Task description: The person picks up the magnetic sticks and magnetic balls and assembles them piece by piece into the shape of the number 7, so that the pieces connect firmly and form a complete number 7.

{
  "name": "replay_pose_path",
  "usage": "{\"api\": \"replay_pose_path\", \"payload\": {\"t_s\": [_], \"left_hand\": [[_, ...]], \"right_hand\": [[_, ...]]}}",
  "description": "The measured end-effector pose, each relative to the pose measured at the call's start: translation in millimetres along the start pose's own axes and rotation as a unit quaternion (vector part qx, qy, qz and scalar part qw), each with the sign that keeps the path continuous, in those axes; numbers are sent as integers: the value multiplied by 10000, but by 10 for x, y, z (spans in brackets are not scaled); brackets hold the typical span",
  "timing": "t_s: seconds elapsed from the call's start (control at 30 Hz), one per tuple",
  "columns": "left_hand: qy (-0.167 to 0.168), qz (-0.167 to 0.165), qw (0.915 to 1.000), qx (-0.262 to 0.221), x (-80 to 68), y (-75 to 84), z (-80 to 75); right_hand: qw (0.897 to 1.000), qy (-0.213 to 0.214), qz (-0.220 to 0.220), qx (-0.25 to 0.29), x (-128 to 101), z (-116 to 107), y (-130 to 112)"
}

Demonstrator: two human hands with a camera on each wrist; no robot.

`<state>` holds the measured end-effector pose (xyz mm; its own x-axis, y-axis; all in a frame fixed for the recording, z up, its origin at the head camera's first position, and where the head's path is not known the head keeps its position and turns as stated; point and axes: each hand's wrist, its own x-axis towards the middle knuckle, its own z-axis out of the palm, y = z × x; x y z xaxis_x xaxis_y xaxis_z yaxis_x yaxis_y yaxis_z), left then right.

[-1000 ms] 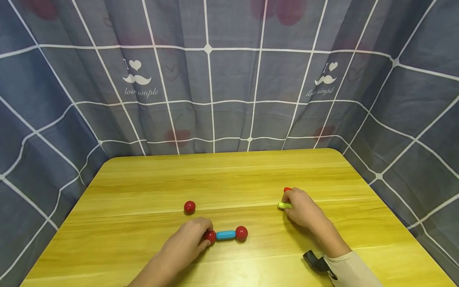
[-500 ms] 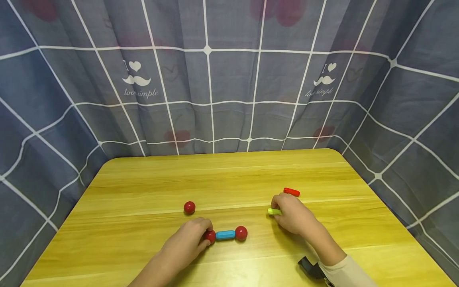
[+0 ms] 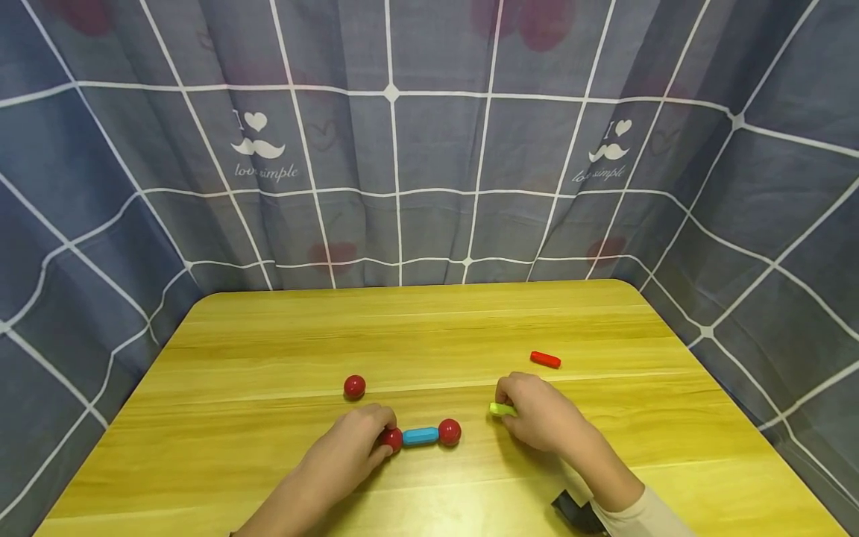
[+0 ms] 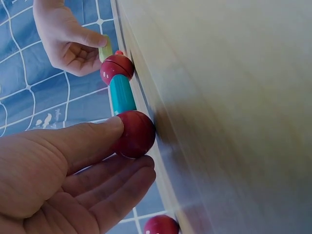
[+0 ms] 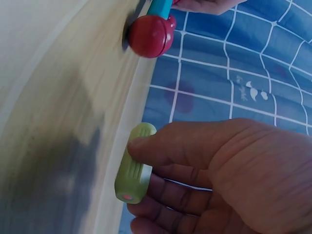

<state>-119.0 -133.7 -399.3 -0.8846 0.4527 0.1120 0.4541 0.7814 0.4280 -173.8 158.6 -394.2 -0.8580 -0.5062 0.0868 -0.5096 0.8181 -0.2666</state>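
My left hand (image 3: 352,444) pinches the near red ball (image 4: 136,134) of a joined piece, thumb on one side and fingers on the other. From that ball a blue rod (image 3: 420,436) runs to a second red ball (image 3: 450,432) at its right end. Between thumb and fingers, my right hand (image 3: 540,414) pinches a yellow-green rod (image 5: 135,163), ridged along its side, with a small pinkish spot at one end. The yellow-green rod is to the right of the second ball, with a gap between them in the head view.
A loose red ball (image 3: 354,386) lies behind the left hand. A red rod (image 3: 546,359) lies beyond the right hand. The wooden table (image 3: 416,321) ends against a grey-blue checked curtain (image 3: 429,149). A black strap piece (image 3: 573,513) is by the right sleeve.
My right hand has moved left and toward me with the yellow-green rod, uncovering the red rod. The left hand and the joined piece have barely moved.
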Motion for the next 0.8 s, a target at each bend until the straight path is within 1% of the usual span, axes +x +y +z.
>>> {"api": "replay_pose_path", "payload": {"t_s": [0.2,0.4,0.53,0.8], "left_hand": [[25,-5,10000,30,4,11,4],[54,-4,10000,57,4,18,3],[50,0,10000,78,6,15,2],[62,13,9999,118,6,26,2]], "right_hand": [[9995,-270,-148,106,-34,-4,-59],[9963,-652,-186,533,-69,28,-128],[9926,-816,-89,890,-103,66,-192],[9852,-936,103,1432,-143,131,-287]]}}
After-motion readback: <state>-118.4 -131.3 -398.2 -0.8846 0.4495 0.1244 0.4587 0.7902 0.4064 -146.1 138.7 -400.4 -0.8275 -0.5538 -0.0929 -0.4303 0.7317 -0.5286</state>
